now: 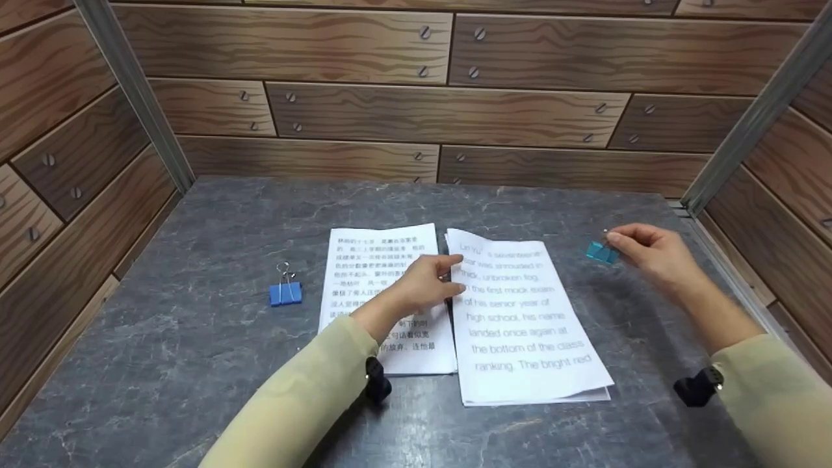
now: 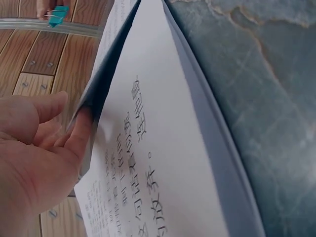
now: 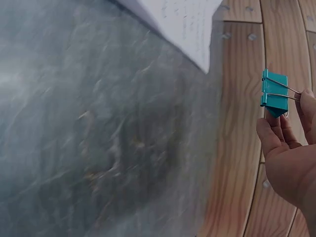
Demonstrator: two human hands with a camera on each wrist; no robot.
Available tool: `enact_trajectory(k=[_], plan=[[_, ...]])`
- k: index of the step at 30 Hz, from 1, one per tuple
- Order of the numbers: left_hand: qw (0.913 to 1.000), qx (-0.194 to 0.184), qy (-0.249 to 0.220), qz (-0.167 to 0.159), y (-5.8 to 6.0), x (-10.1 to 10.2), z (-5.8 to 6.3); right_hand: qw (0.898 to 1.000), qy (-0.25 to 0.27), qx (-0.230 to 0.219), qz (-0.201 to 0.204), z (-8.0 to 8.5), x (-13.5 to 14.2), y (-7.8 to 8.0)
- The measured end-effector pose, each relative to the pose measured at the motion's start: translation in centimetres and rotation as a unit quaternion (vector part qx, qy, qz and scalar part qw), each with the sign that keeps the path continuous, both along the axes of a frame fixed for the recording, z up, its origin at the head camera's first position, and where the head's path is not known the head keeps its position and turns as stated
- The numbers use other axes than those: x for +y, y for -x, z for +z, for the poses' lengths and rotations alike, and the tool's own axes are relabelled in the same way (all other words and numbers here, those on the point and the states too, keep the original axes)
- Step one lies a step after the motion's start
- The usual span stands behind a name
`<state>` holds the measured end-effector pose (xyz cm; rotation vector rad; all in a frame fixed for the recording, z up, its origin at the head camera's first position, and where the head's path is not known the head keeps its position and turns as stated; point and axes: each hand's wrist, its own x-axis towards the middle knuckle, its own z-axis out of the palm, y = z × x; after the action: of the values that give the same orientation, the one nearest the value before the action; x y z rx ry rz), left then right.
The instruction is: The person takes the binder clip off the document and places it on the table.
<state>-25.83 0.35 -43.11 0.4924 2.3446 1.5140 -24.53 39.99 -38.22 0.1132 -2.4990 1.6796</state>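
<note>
My left hand [image 1: 426, 283] is at the left edge of a stapled-looking stack of sheets with English print [image 1: 520, 318]. In the left wrist view, a finger [image 2: 81, 136] reaches under the lifted edge, while the thumb stands apart above. Beneath that hand lies a stack with Chinese print [image 1: 383, 260], partly hidden by hand and sleeve. Off to the right, my right hand [image 1: 653, 253] holds a teal binder clip [image 1: 602, 252] up in the air, pinching its wire handles. The clip's body [image 3: 276, 91] points away from the fingers.
A blue binder clip [image 1: 286, 294] stands on the grey marbled table [image 1: 214, 260], left of the papers, handles up. Wood-patterned panels [image 1: 357, 110] rise behind and at both sides, with metal posts [image 1: 140, 97] at the corners. Dark wrist cameras [image 1: 377, 380] sit on both sleeves.
</note>
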Motion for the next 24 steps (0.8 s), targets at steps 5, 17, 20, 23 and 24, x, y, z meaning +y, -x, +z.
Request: enact_trajectory(k=[5,17,20,23,24], plan=[[0.9999,-0.001,0.008,-0.006,-0.1,-0.5,0.5,0.999,0.035,-0.023,0.001,-1.3,1.4,-0.2],[0.9997,0.001,-0.012,-0.021,-1.3,-3.0,1.5,0.994,-0.080,-0.051,-0.063,-4.1,3.0,-0.4],[0.9997,0.017,0.005,-0.017,-1.6,-4.0,1.6,0.989,-0.119,-0.052,-0.076,-4.6,3.0,-0.5],[0.9990,0.038,0.023,-0.013,-2.1,-5.1,1.7,0.982,-0.160,-0.059,-0.087,-4.9,2.9,-0.6],[0.9986,0.043,0.028,-0.011,-2.3,-5.4,1.8,0.979,-0.173,-0.059,-0.090,-5.0,2.9,-0.7]])
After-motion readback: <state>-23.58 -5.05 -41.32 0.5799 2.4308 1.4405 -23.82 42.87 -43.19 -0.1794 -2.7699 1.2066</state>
